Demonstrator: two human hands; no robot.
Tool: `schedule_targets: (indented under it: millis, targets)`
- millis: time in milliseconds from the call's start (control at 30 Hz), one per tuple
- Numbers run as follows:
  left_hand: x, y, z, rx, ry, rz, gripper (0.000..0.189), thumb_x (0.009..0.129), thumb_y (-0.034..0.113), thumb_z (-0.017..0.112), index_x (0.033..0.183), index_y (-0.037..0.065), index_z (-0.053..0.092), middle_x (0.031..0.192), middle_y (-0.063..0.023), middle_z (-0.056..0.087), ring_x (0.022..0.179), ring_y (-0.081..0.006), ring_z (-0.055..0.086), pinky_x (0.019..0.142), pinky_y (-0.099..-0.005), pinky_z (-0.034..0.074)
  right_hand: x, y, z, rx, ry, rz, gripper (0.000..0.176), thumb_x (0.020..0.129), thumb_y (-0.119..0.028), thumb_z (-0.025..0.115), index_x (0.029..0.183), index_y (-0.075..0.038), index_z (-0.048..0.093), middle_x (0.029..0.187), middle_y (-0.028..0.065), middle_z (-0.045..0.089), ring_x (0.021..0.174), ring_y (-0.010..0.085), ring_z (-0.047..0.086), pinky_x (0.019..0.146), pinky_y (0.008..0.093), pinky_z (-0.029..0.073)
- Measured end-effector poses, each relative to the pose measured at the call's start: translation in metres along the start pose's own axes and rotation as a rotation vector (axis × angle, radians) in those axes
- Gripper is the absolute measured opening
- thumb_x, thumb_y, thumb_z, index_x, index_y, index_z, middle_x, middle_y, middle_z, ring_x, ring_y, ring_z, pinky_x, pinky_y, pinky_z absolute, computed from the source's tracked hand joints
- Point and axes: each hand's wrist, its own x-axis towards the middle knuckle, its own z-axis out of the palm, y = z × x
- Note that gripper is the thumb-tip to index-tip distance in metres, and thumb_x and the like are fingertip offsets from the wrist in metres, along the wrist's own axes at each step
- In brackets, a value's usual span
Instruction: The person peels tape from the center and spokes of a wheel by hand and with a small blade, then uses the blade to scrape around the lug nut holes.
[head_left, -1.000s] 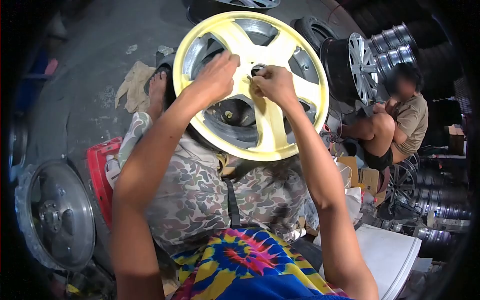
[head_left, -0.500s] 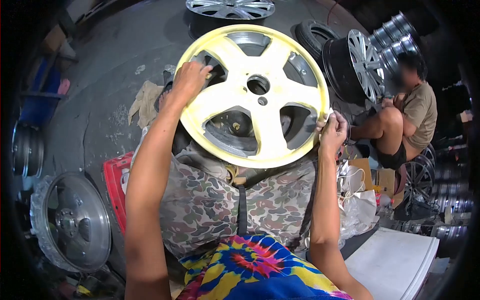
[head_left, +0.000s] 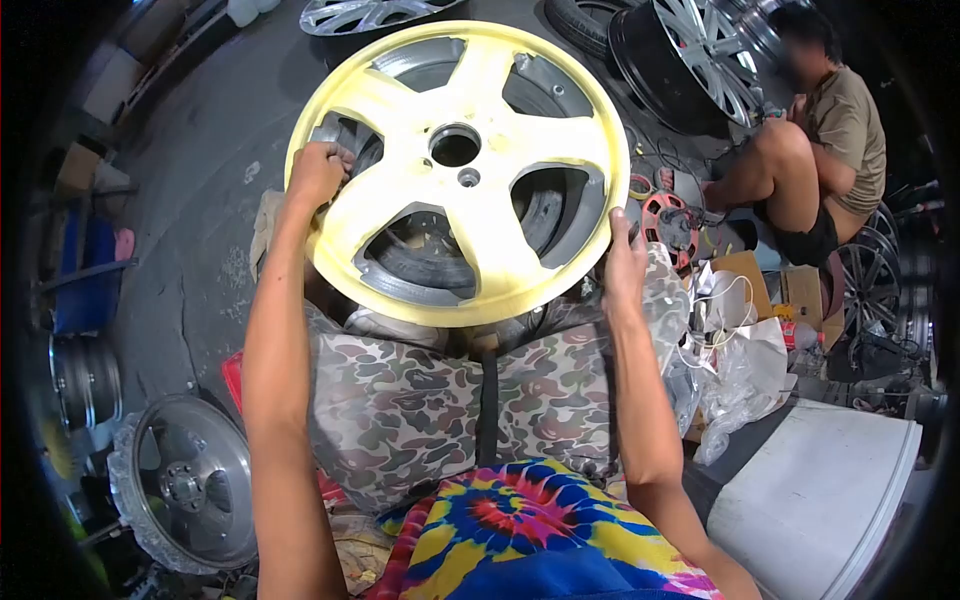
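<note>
A large five-spoke wheel rim (head_left: 493, 215), pale yellow on its face, is tilted toward me above my camouflage-clad lap. Bare dark grey areas show at the edges of its openings. My left hand (head_left: 320, 173) is closed round the left side of the rim, its fingers curled through an opening. At the lower right outer edge, my right hand (head_left: 625, 262) presses against the rim with fingers up along it; part of that hand is hidden behind the edge.
Another person (head_left: 835, 150) sits at the upper right beside silver wheels (head_left: 700, 50). A white panel (head_left: 815, 490) is at the lower right, near plastic and cardboard (head_left: 745, 280). A plastic-wrapped wheel (head_left: 190, 485) lies at the lower left. A red reel (head_left: 670, 230) is right of the rim.
The yellow rim has shifted left in view and turned slightly, with both hands on it. The small white piece seen at my right fingers earlier no longer shows. The view has moved too.
</note>
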Motion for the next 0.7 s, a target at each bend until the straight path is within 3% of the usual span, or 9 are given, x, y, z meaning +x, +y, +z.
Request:
schedule_targets:
  millis: [33, 67, 100, 167, 200, 333, 400, 567, 700]
  targets:
    - [-0.006, 0.003, -0.003, -0.115, -0.012, -0.061, 0.028, 0.094, 0.005, 0.055, 0.103, -0.003, 0.080, 0.093, -0.0199, 0.077, 0.086, -0.0312, 0.076, 0.085, -0.0409, 0.058, -0.010, 0.003, 0.004, 0.043, 0.001, 0.004, 0.037, 0.107, -0.037, 0.063, 0.104, -0.001, 0.063, 0.098, 0.0052, 0.065, 0.092, 0.0151, 0.058, 0.086, 0.0316, 0.048]
    - [-0.015, 0.006, -0.004, -0.120, -0.004, 0.008, 0.035, 0.099, 0.015, 0.050, 0.102, -0.005, 0.078, 0.090, -0.0198, 0.075, 0.086, -0.0300, 0.074, 0.086, -0.0399, 0.056, -0.018, 0.006, 0.013, 0.048, 0.006, 0.019, 0.037, 0.107, -0.037, 0.063, 0.104, -0.001, 0.063, 0.098, 0.0052, 0.065, 0.092, 0.0151, 0.058, 0.086, 0.0316, 0.048]
    - [-0.020, 0.008, -0.005, -0.107, -0.019, 0.004, 0.035, 0.099, 0.015, 0.050, 0.102, -0.005, 0.078, 0.090, -0.0198, 0.075, 0.086, -0.0300, 0.074, 0.086, -0.0399, 0.056, -0.025, 0.007, 0.023, 0.113, 0.082, -0.007, 0.036, 0.109, -0.036, 0.061, 0.107, 0.000, 0.061, 0.100, 0.0063, 0.065, 0.092, 0.0156, 0.058, 0.087, 0.0321, 0.049]
    - [-0.028, 0.013, -0.001, -0.057, -0.069, 0.056, 0.054, 0.105, 0.034, 0.044, 0.100, -0.009, 0.075, 0.088, -0.0258, 0.073, 0.092, -0.0368, 0.073, 0.090, -0.0449, 0.052, -0.023, 0.025, 0.032, 0.164, 0.186, -0.071, 0.034, 0.111, -0.031, 0.054, 0.117, 0.003, 0.054, 0.104, 0.0099, 0.063, 0.092, 0.0169, 0.059, 0.086, 0.0328, 0.049]
    - [-0.036, 0.019, 0.000, 0.068, -0.115, -0.011, 0.078, 0.108, 0.053, 0.034, 0.097, -0.013, 0.072, 0.090, -0.0340, 0.070, 0.098, -0.0466, 0.070, 0.094, -0.0520, 0.048, -0.023, 0.028, 0.041, 0.158, 0.237, -0.085, 0.035, 0.112, -0.031, 0.053, 0.117, 0.003, 0.054, 0.104, 0.0105, 0.062, 0.092, 0.0173, 0.058, 0.086, 0.0332, 0.049]
    - [-0.041, 0.023, 0.018, 0.257, -0.035, -0.037, 0.095, 0.108, 0.065, 0.024, 0.090, -0.015, 0.072, 0.097, -0.0411, 0.068, 0.099, -0.0556, 0.065, 0.094, -0.0578, 0.045, -0.027, 0.017, 0.054, 0.116, 0.273, -0.150, 0.035, 0.111, -0.029, 0.056, 0.114, 0.005, 0.051, 0.101, 0.0127, 0.061, 0.089, 0.0192, 0.058, 0.084, 0.0360, 0.049]
    - [-0.044, 0.027, 0.022, 0.265, -0.011, -0.058, 0.095, 0.109, 0.065, 0.024, 0.090, -0.015, 0.072, 0.096, -0.0413, 0.067, 0.099, -0.0552, 0.065, 0.094, -0.0579, 0.044, -0.023, 0.018, 0.051, -0.036, 0.288, -0.250, 0.033, 0.108, -0.026, 0.060, 0.113, 0.006, 0.050, 0.098, 0.0161, 0.061, 0.088, 0.0229, 0.060, 0.082, 0.0398, 0.049]
    - [-0.055, 0.032, 0.033, 0.263, 0.104, -0.049, 0.096, 0.110, 0.064, 0.023, 0.086, -0.016, 0.070, 0.090, -0.0404, 0.067, 0.093, -0.0546, 0.066, 0.091, -0.0578, 0.046, -0.005, 0.026, 0.038, -0.151, 0.279, -0.267, 0.034, 0.107, -0.025, 0.061, 0.114, 0.006, 0.050, 0.098, 0.0229, 0.063, 0.090, 0.0302, 0.062, 0.085, 0.0438, 0.049]
    - [-0.093, 0.052, 0.058, 0.205, 0.106, -0.213, 0.095, 0.110, 0.064, 0.024, 0.083, -0.013, 0.073, 0.086, -0.0381, 0.068, 0.088, -0.0527, 0.067, 0.087, -0.0573, 0.048, 0.034, 0.016, 0.010, -0.293, 0.179, -0.282, 0.035, 0.107, -0.028, 0.061, 0.113, 0.006, 0.054, 0.101, 0.0246, 0.066, 0.093, 0.0318, 0.064, 0.087, 0.0453, 0.049]
